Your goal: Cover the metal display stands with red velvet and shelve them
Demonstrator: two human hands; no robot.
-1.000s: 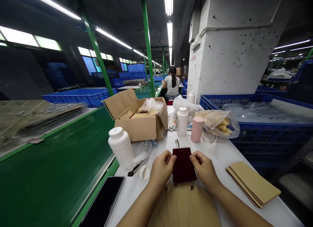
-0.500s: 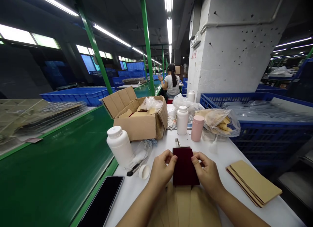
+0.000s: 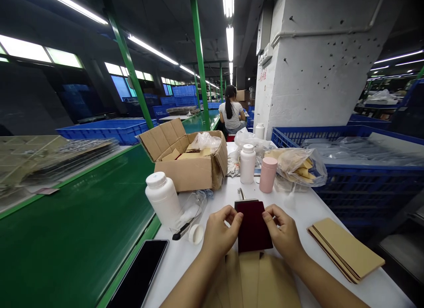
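Observation:
A dark maroon flat square piece (image 3: 254,228) is pinched at its upper side edges between both my hands. My left hand (image 3: 222,228) has thumb and fingers closed on its left edge. On the right edge, my right hand (image 3: 283,228) pinches with thumb and forefinger. Right behind the piece's top edge show a dark strip and a small metal part (image 3: 241,193); what they belong to is hidden. Below it, tan paper-like pieces (image 3: 250,281) fan out on the white table (image 3: 298,211), partly covered by my forearms.
A stack of tan pieces (image 3: 346,249) lies at right. On the left are a phone (image 3: 139,272), a white bottle (image 3: 162,197) and a green conveyor (image 3: 82,219). Ahead stand a cardboard box (image 3: 185,173), another white bottle (image 3: 247,164) and a pink jar (image 3: 268,175). A co-worker (image 3: 232,111) sits beyond.
Both hands and the maroon piece have shifted slightly right in view, and the piece is tilted a little more. The co-worker ahead has turned and lowered an arm.

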